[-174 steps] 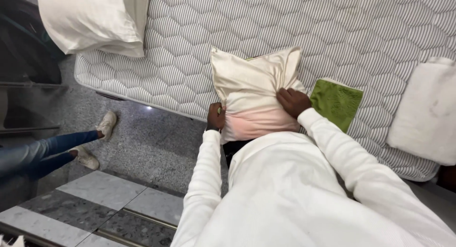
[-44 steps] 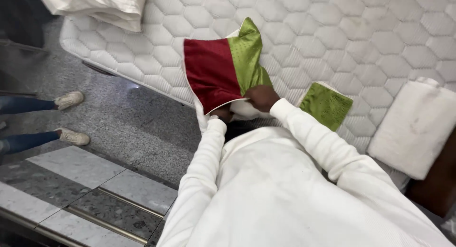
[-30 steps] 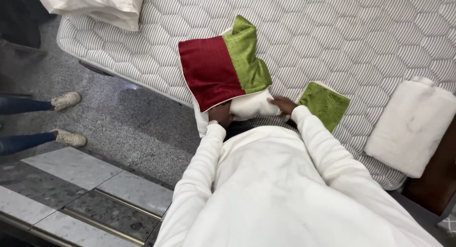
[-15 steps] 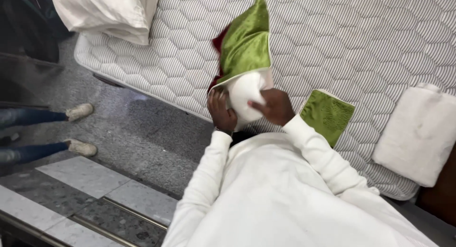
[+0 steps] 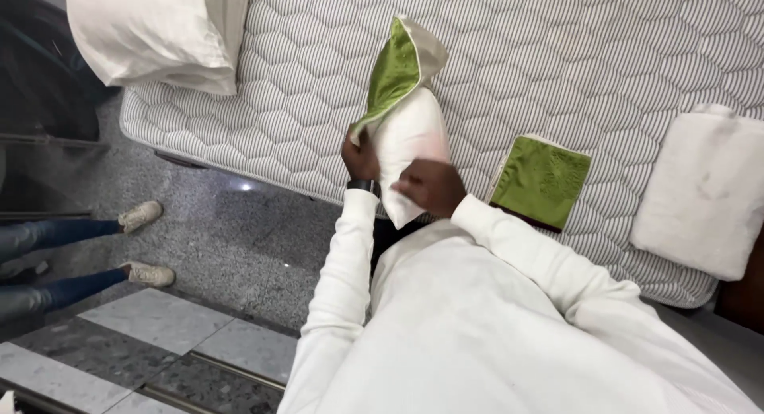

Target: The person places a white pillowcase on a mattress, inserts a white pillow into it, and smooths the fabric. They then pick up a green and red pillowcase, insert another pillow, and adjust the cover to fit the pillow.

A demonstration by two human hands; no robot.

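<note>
Left hand (image 5: pixel 360 155): I have it closed on the lower edge of the green cover (image 5: pixel 392 73), beside the pillow.
Right hand (image 5: pixel 430 186): pressed against the white pillow (image 5: pixel 407 147) low down; it looks like a grip, though blur hides my fingers.
White pillow: standing on end at the near edge of the mattress (image 5: pixel 557 56), its top inside the cover.
Folded green cover (image 5: pixel 541 179): flat on the mattress, just right of my hands.
Bystander's shoes (image 5: pixel 143 243): on the floor, left.
</note>
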